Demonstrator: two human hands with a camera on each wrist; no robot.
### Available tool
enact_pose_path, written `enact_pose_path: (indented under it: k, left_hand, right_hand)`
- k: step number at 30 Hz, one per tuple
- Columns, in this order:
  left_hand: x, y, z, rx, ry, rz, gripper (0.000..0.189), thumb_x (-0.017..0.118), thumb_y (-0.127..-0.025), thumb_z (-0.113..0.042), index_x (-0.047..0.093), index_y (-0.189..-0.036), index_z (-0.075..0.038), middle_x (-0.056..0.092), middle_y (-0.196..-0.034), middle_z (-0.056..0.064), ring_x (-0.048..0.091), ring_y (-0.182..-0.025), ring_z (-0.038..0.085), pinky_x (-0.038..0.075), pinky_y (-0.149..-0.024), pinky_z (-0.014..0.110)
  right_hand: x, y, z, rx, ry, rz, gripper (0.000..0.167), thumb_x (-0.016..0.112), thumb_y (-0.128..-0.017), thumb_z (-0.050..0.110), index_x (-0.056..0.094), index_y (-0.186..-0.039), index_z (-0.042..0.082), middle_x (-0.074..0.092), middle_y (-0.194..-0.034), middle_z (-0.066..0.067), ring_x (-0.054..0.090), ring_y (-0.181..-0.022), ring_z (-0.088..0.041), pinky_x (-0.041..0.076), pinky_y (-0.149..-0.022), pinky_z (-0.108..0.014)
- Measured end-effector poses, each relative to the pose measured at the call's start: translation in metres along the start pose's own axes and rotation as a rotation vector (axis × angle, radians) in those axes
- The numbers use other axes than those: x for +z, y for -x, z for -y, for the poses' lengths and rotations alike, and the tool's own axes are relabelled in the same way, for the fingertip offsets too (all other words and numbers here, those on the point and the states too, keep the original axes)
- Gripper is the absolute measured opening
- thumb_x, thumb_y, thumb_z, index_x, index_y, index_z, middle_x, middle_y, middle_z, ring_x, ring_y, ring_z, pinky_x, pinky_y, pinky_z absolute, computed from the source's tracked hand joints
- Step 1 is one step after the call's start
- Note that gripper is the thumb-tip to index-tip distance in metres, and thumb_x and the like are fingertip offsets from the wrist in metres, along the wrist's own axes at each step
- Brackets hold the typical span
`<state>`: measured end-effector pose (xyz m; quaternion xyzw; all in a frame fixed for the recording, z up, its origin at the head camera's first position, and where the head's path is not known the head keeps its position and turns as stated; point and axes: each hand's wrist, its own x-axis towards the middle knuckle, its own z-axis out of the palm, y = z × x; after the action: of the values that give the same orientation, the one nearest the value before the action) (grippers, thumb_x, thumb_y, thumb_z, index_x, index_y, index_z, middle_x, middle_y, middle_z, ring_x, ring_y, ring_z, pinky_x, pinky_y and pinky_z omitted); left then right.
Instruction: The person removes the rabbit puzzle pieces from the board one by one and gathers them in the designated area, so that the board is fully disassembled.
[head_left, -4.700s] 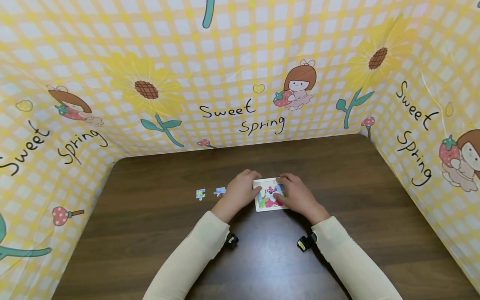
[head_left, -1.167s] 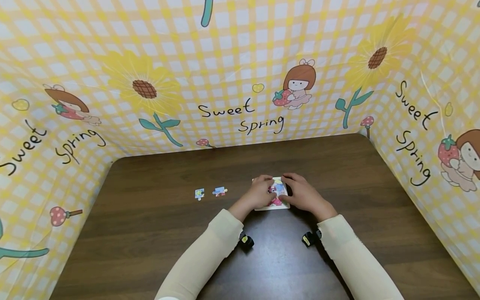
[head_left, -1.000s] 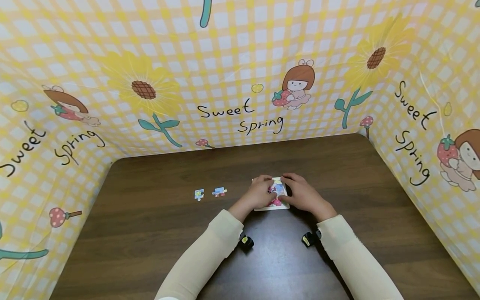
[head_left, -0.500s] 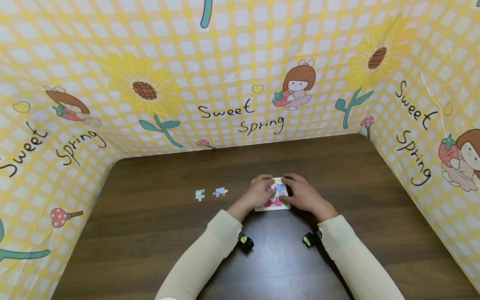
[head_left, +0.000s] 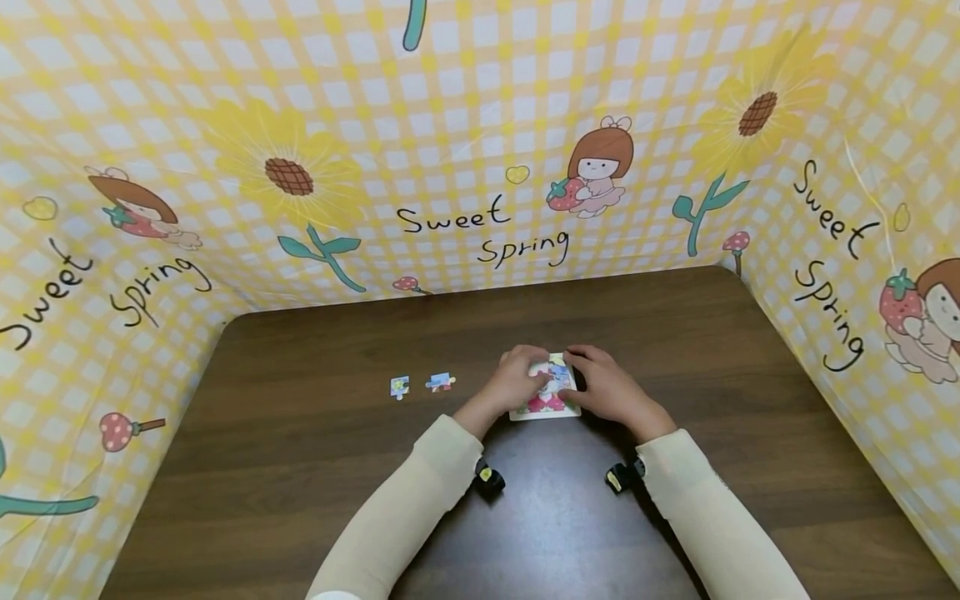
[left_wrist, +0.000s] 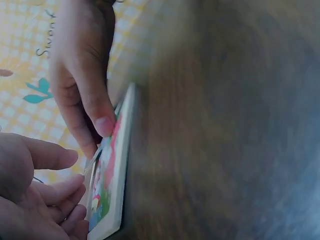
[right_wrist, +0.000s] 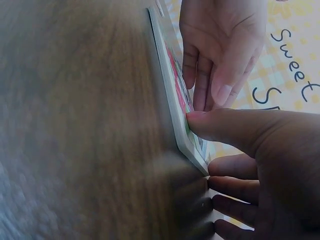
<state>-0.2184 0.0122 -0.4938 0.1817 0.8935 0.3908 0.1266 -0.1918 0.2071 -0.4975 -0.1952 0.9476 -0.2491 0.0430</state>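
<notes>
Wood-grain tabletop [head_left: 300, 467] supports the white-framed jigsaw puzzle [head_left: 546, 405]. Right hand [head_left: 609, 387] grips its right edge; left hand [head_left: 513, 380], fingers relaxed, is over its left side. Presumably light, stiff; hold by rim.

Left of centre, 1 puzzle board [left_wrist: 118, 165] is touched by the right hand [left_wrist: 82, 75]; the left hand [left_wrist: 37, 187] is seen lower left.

The white-framed jigsaw puzzle [head_left: 546, 405] lies picture-up, partly hidden, showing pink and blue; left of it lie two separate, mostly blue jigsaw pieces [head_left: 440, 382].
</notes>
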Motion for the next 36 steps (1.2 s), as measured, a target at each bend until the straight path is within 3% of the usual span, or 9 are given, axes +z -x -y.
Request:
enact_pose_path:
  k: [5, 14, 21, 36]
  left_hand:
    - [0.000, -0.006, 0.002, 0.024, -0.123, -0.014, 0.033, 0.064, -0.094, -0.020, 0.063, -0.125, -0.009, 0.053, -0.134, 0.012, 0.043, -0.126, 0.032, 0.035, -0.104, 0.044]
    - [-0.002, -0.009, -0.001, -0.003, -0.258, 0.000, 0.043, 0.067, -0.093, -0.023, 0.057, -0.133, -0.013, 0.051, -0.136, 0.009, 0.044, -0.125, 0.031, 0.040, -0.100, 0.043]
    - [-0.002, -0.010, -0.004, 0.011, -0.364, 0.009, 0.038, 0.066, -0.094, -0.028, 0.060, -0.129, -0.015, 0.052, -0.135, 0.009, 0.046, -0.124, 0.029, 0.042, -0.100, 0.041]
    - [0.002, -0.012, -0.007, -0.004, -0.432, -0.010, 0.032, 0.068, -0.093, -0.031, 0.064, -0.122, -0.018, 0.055, -0.128, 0.006, 0.048, -0.118, 0.026, 0.046, -0.095, 0.038]
  right_hand:
    - [-0.002, 0.001, 0.001, 0.004, 0.001, 0.006, 0.071, 0.072, -0.089, 0.036, 0.045, -0.143, -0.002, 0.040, -0.147, -0.020, 0.036, -0.134, -0.038, 0.037, -0.103, -0.054]
    - [-0.002, 0.001, 0.004, 0.028, 0.003, 0.026, 0.072, 0.071, -0.090, 0.036, 0.043, -0.145, 0.000, 0.037, -0.149, -0.018, 0.034, -0.136, -0.037, 0.037, -0.103, -0.054]
    - [-0.002, 0.001, 0.003, 0.037, 0.005, 0.034, 0.072, 0.071, -0.090, 0.037, 0.042, -0.145, 0.001, 0.036, -0.150, -0.017, 0.033, -0.137, -0.037, 0.038, -0.103, -0.053]
    - [0.000, 0.001, 0.000, 0.023, -0.001, 0.028, 0.072, 0.071, -0.089, 0.037, 0.044, -0.144, 0.000, 0.038, -0.149, -0.017, 0.034, -0.136, -0.037, 0.037, -0.103, -0.053]
